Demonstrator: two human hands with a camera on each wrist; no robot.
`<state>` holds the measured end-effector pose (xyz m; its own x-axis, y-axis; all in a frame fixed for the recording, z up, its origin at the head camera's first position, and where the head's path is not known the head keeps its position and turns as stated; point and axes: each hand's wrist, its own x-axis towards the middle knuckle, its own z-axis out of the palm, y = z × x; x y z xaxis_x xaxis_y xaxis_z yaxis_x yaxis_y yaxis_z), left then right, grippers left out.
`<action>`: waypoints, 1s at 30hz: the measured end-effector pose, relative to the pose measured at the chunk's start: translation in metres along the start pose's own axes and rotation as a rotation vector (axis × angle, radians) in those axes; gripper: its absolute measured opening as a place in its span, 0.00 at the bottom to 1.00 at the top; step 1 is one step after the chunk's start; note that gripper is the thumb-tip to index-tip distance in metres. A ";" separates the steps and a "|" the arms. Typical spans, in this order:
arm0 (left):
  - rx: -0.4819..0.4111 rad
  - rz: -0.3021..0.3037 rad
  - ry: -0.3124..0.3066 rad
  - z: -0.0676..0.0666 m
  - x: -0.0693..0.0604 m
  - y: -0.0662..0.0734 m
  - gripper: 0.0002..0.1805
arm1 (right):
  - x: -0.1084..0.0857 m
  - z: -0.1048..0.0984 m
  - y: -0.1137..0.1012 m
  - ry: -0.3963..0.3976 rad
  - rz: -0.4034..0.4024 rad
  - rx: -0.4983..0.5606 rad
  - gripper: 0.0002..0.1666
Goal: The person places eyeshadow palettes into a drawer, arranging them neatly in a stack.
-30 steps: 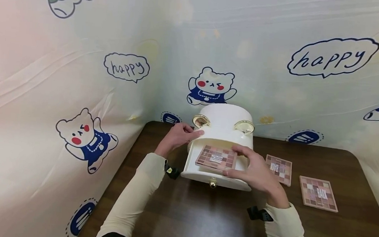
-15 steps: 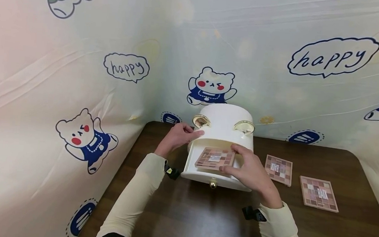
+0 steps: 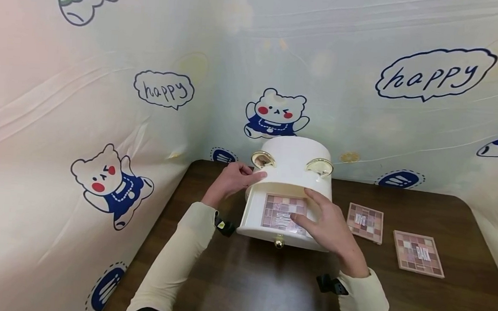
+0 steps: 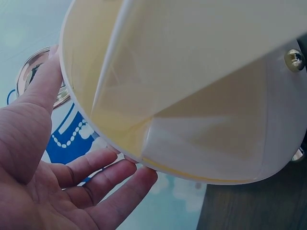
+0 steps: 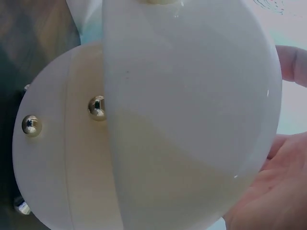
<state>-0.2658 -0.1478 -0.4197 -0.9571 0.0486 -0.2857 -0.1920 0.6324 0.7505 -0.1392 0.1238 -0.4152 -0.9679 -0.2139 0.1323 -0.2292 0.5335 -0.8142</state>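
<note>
A white domed box [image 3: 294,154] stands with its drawer [image 3: 254,209] pulled out. In the drawer a pink checkered palette [image 3: 274,215] lies flat. My right hand [image 3: 335,229] is over the drawer's right side, thumb over the palette and index finger by its back right corner; whether they touch it is unclear. At the box's left side is my left hand [image 3: 233,179], its thumb against the front edge. In the left wrist view the left hand [image 4: 53,163] rests thumb and fingertips against the curved rim [image 4: 76,103], palm uncovered. The drawer front [image 5: 192,105] partly hides my right hand [image 5: 278,182] in the right wrist view.
Two more checkered palettes lie right of the box, one nearer [image 3: 364,223] and one farther right [image 3: 418,253], on the dark wooden table [image 3: 257,286]. Round gold-rimmed parts [image 3: 320,166] project from the box. Behind it hangs a printed cloth [image 3: 345,85].
The palette has gone from tilted in my right hand to flat in the drawer. My right hand has shifted slightly left. The left hand has stayed at the box's side.
</note>
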 end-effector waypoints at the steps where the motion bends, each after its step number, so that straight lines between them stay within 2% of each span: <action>1: 0.000 0.000 0.002 0.000 0.000 0.000 0.41 | 0.000 0.000 0.000 0.007 0.003 0.010 0.44; 13: 0.004 0.020 -0.002 -0.001 -0.001 -0.001 0.39 | -0.012 -0.011 0.000 0.027 0.009 0.129 0.34; 19: 0.008 0.022 0.001 -0.001 -0.002 -0.001 0.39 | -0.026 -0.022 -0.001 0.064 0.017 0.099 0.32; 26: 0.000 0.039 -0.008 -0.001 -0.002 -0.002 0.37 | -0.038 -0.036 0.011 0.160 -0.016 0.051 0.30; 28: 0.004 0.040 -0.006 -0.002 -0.002 -0.001 0.36 | -0.041 -0.040 0.016 0.192 -0.014 0.046 0.30; 30: 0.007 0.039 -0.001 -0.002 -0.002 -0.001 0.36 | -0.046 -0.045 0.020 0.210 0.021 0.046 0.30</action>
<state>-0.2641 -0.1504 -0.4189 -0.9636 0.0744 -0.2568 -0.1527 0.6356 0.7568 -0.1043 0.1810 -0.4125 -0.9739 -0.0252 0.2256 -0.2080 0.4970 -0.8424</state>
